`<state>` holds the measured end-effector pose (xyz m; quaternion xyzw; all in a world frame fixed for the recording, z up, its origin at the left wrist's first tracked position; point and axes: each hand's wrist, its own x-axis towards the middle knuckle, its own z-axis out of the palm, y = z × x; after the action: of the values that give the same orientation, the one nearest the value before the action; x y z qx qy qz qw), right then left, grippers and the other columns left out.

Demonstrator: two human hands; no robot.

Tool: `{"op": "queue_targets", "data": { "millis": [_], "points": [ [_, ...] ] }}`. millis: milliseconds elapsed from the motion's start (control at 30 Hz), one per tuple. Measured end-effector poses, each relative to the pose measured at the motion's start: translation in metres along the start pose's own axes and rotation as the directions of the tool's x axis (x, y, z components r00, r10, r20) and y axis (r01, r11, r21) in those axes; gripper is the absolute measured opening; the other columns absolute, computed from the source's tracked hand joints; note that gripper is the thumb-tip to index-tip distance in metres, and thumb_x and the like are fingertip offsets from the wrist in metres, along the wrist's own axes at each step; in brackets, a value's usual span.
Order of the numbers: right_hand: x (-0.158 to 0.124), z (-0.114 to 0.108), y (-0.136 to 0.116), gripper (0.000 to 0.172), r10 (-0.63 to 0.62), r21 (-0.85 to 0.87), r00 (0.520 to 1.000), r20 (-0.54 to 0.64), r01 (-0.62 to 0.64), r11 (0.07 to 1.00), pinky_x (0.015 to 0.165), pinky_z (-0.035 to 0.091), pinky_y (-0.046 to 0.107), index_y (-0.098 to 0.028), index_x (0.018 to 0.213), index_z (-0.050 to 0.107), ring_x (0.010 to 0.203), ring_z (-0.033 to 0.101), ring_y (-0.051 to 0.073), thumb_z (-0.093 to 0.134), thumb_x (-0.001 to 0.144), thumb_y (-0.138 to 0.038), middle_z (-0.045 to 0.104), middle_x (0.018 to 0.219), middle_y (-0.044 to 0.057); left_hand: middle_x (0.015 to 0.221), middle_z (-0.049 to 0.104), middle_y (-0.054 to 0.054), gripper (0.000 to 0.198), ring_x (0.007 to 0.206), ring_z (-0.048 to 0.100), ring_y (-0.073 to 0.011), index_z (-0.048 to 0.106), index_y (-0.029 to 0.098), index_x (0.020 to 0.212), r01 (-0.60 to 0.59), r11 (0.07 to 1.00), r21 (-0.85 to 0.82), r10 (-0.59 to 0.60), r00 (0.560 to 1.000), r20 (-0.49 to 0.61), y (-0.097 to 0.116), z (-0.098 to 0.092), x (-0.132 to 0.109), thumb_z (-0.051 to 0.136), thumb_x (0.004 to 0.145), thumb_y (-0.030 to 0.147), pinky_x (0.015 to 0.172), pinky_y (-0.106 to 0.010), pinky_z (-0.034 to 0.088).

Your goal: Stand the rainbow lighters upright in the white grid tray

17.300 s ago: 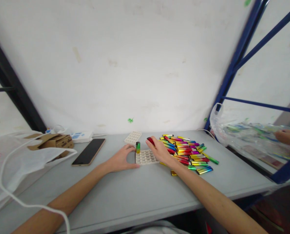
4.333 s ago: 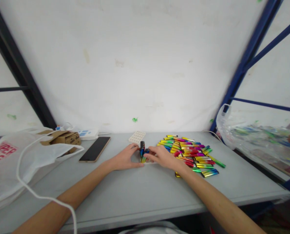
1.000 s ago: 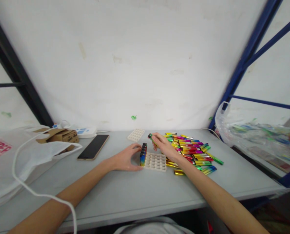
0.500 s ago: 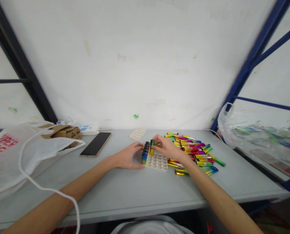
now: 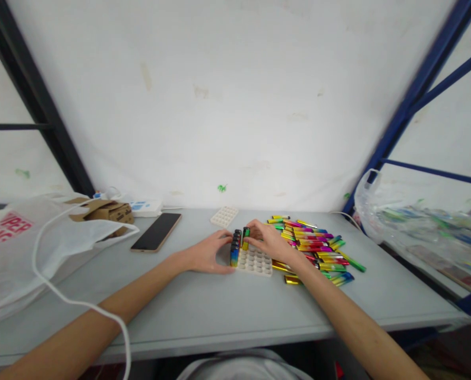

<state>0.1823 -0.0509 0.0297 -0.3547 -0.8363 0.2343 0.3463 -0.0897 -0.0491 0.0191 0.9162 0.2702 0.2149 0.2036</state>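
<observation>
A white tray with round sockets point(image 5: 257, 262) lies on the grey table point(image 5: 227, 311). A row of colourful lighters point(image 5: 234, 248) stands upright along its left edge. My left hand point(image 5: 208, 253) rests against the tray's left side, fingers curled by the row. My right hand point(image 5: 265, 240) pinches a green-and-yellow lighter point(image 5: 246, 238), held upright at the tray's far end beside the row. A pile of shiny multicoloured lighters point(image 5: 312, 248) lies just right of the tray.
A second white tray point(image 5: 223, 216) lies by the wall. A phone point(image 5: 156, 239), a power strip point(image 5: 144, 207), a cardboard box point(image 5: 101, 214) and a white bag point(image 5: 25, 253) are at the left. A plastic bag point(image 5: 417, 227) sits behind the blue frame point(image 5: 401, 121).
My right hand took a lighter from the pile, brought it left and stood it upright at the tray's far end. The row along the tray's left edge has grown since the earliest frame.
</observation>
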Motion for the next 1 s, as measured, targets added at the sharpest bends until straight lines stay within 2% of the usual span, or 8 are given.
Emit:
{"op": "queue_targets", "data": {
  "millis": [167,300,400,533,733,867,933,1000],
  "points": [
    [0.0,-0.005,0.0,0.018,-0.005,-0.091,0.997,0.077,0.012,0.996,0.08,0.054,0.034,-0.024,0.111,0.068,0.087,0.071,0.023,0.074,0.096,-0.031,0.077,0.095,0.004,0.14,0.062,-0.012,0.064,0.133,0.058,-0.0353,0.066,0.023,0.133,-0.013,1.0,-0.014,0.013,1.0,0.0,0.0,0.002,0.0,0.09,0.078,0.044,0.12,-0.049,0.046],
    [-0.003,-0.012,-0.002,0.024,-0.003,-0.118,0.994,0.106,0.016,0.993,0.084,0.053,0.035,-0.025,0.115,0.07,0.09,0.07,0.024,0.074,0.098,-0.041,0.078,0.099,0.005,0.143,0.06,-0.012,0.075,0.134,0.057,-0.0354,0.064,0.023,0.136,0.034,0.999,-0.019,-0.034,0.999,-0.022,-0.005,0.007,0.0,0.093,0.075,0.056,0.12,-0.05,0.046],
    [-0.006,-0.028,-0.001,0.026,0.016,-0.164,0.999,0.041,-0.009,0.986,0.087,0.051,0.035,-0.025,0.113,0.072,0.092,0.069,0.024,0.066,0.103,-0.048,0.078,0.104,0.006,0.14,0.061,-0.012,0.072,0.13,0.059,-0.0346,0.066,0.023,0.132,0.032,0.999,-0.007,-0.032,0.998,-0.055,-0.01,0.009,0.001,0.093,0.075,0.057,0.119,-0.049,0.047],
    [-0.01,-0.059,0.004,0.03,0.115,-0.319,0.992,-0.054,-0.127,0.939,0.075,0.046,0.032,-0.022,0.085,0.071,0.075,0.063,0.021,0.062,0.104,-0.043,0.075,0.084,0.006,0.137,0.062,-0.012,0.067,0.13,0.06,-0.0346,0.067,0.021,0.127,0.029,0.999,0.034,-0.026,0.996,-0.085,-0.015,0.005,0.001,0.092,0.075,0.056,0.12,-0.048,0.047],
    [-0.028,-0.087,-0.011,0.004,0.257,-0.341,0.94,0.225,-0.171,0.924,0.063,0.044,0.03,-0.025,0.082,0.077,0.065,0.064,0.022,0.076,0.086,-0.024,0.076,0.075,0.003,0.142,0.06,-0.014,0.071,0.133,0.059,-0.0364,0.065,0.021,0.132,0.075,0.996,0.054,-0.071,0.994,-0.08,-0.018,0.002,-0.001,0.089,0.077,0.057,0.121,-0.051,0.046],
    [-0.05,-0.087,-0.015,0.018,0.207,-0.461,0.964,0.165,-0.11,0.881,0.086,0.053,0.039,-0.025,0.094,0.081,0.092,0.071,0.029,0.073,0.085,-0.013,0.08,0.1,0.009,0.143,0.06,-0.015,0.072,0.133,0.059,-0.0371,0.064,0.021,0.133,0.1,0.992,0.078,-0.093,0.992,-0.088,-0.019,0.005,-0.001,0.087,0.078,0.062,0.121,-0.05,0.046],
    [-0.058,-0.085,-0.009,0.023,0.161,-0.495,0.972,0.169,-0.057,0.867,0.101,0.051,0.043,-0.025,0.101,0.081,0.109,0.07,0.03,0.069,0.089,-0.01,0.078,0.114,0.011,0.142,0.061,-0.017,0.074,0.133,0.06,-0.0384,0.064,0.019,0.132,0.117,0.989,0.086,-0.11,0.991,-0.081,-0.018,0.006,0.0,0.086,0.077,0.063,0.121,-0.05,0.047],
    [-0.062,-0.083,0.001,0.02,0.147,-0.503,0.966,0.214,-0.02,0.864,0.106,0.049,0.045,-0.024,0.102,0.08,0.112,0.068,0.029,0.066,0.094,-0.013,0.077,0.115,0.011,0.142,0.061,-0.018,0.075,0.133,0.06,-0.0392,0.064,0.018,0.132,0.136,0.987,0.09,-0.13,0.989,-0.075,-0.016,0.006,0.001,0.085,0.076,0.063,0.121,-0.05,0.047]
  ]
}}
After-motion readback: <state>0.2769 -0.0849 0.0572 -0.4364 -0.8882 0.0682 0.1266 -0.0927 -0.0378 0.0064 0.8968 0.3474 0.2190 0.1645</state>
